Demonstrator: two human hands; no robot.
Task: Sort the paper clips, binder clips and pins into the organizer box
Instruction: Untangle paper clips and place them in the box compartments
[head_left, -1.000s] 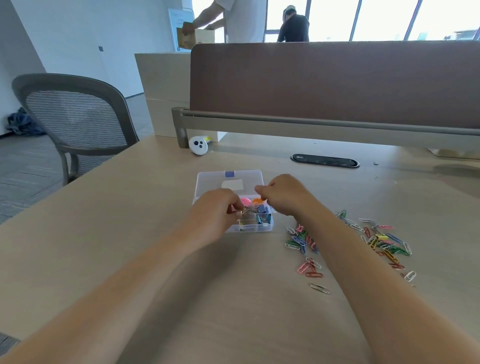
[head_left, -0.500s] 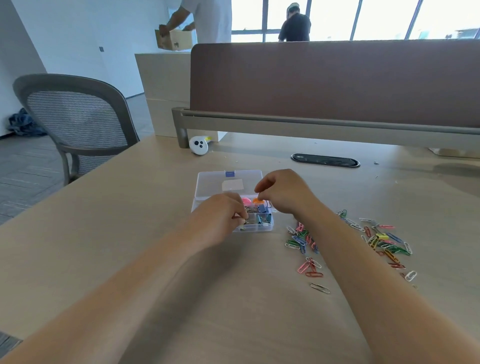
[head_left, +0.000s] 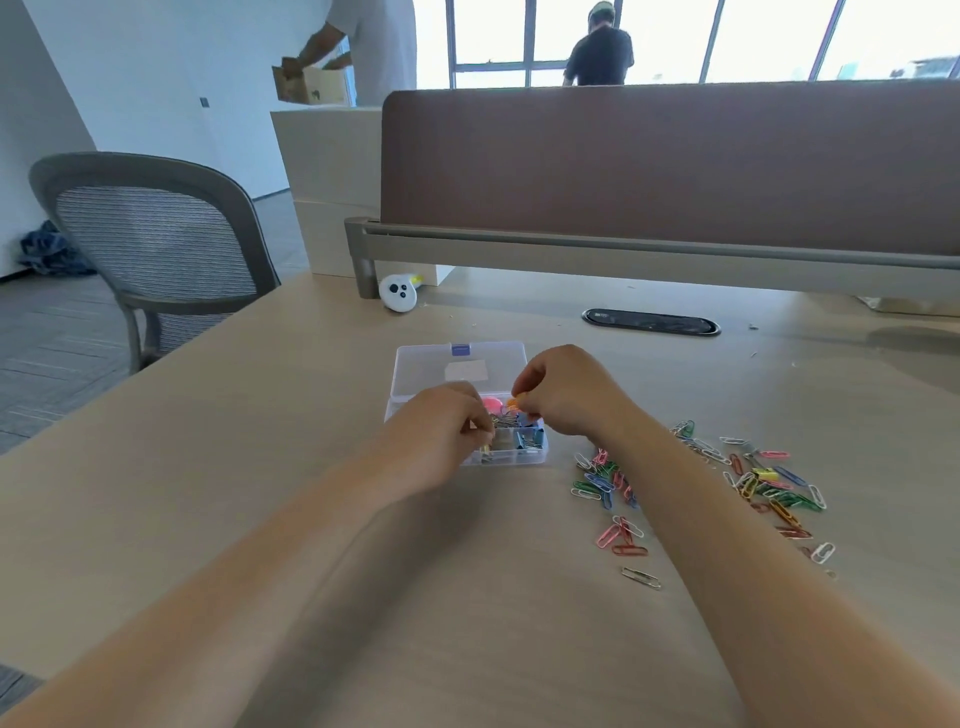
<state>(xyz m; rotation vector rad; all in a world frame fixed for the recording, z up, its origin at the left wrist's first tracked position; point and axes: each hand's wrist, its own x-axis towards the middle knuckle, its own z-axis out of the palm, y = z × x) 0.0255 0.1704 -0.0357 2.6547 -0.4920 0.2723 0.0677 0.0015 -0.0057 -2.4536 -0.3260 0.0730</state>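
The clear box (head_left: 519, 460) sits mid-table (head_left: 260, 467), its lid laid back on the far side; both hands are over its compartments. The left hand (head_left: 441, 434) covers the near left part, fingers curled tight with the tips (head_left: 480, 426) right above the dividers; I cannot tell whether they pinch anything. The right hand (head_left: 566, 397) is over the far right corner, thumb and forefinger drawn together beside an orange piece (head_left: 513, 402), with a pink piece (head_left: 491, 402) just to the left of it; whether it grips the orange piece or only touches it is hidden. Blue binder clips (head_left: 527, 440) lie in the near right compartment, between the two hands.

The paper clips (head_left: 602, 480) lie loose on the table right of the box, apart from both sets of fingers, though the right forearm passes over the nearest ones. They look light, thin and stiff, with a slick coating; lying flat, they are likely awkward to lift, so a fingertip pinch on one rounded end, or gathering several into a heap, should work best. They probably tangle and scatter easily.
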